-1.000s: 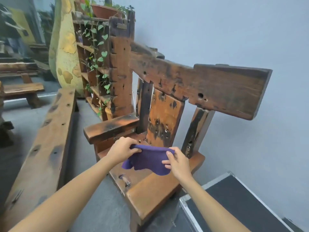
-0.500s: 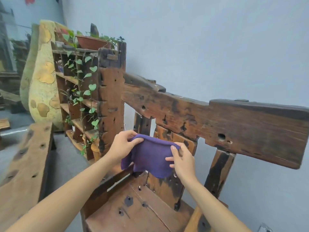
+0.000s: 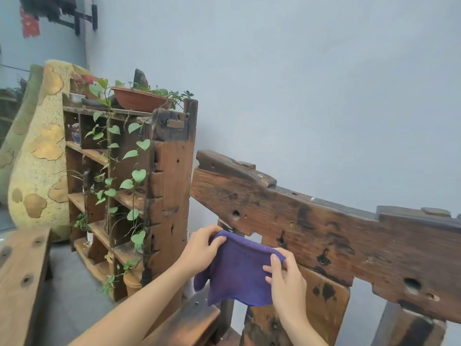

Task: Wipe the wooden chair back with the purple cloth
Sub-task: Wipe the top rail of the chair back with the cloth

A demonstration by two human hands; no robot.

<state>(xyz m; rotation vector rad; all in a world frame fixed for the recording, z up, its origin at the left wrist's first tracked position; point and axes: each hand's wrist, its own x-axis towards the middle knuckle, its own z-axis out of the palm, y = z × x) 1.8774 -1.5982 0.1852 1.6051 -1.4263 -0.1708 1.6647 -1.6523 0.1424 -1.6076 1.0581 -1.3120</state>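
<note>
Over the last second the purple cloth (image 3: 238, 268) has risen from just above the seat to the height of the chair back (image 3: 324, 236), and it now hangs in front of the lower edge of the top rail. The left hand (image 3: 200, 248) and right hand (image 3: 287, 278) each pinch an upper corner between thumb and fingers, holding it spread. Wiping looks about to begin; whether the cloth touches wood yet is unclear.

we see the cloth (image 3: 238, 268) hanging between our two hands, left hand (image 3: 201, 248) at its left corner, right hand (image 3: 287, 275) at its right, before the chair back (image 3: 324, 236). a shelf (image 3: 172, 196) stands left of the chair, a pot (image 3: 141, 97) on top.
</note>
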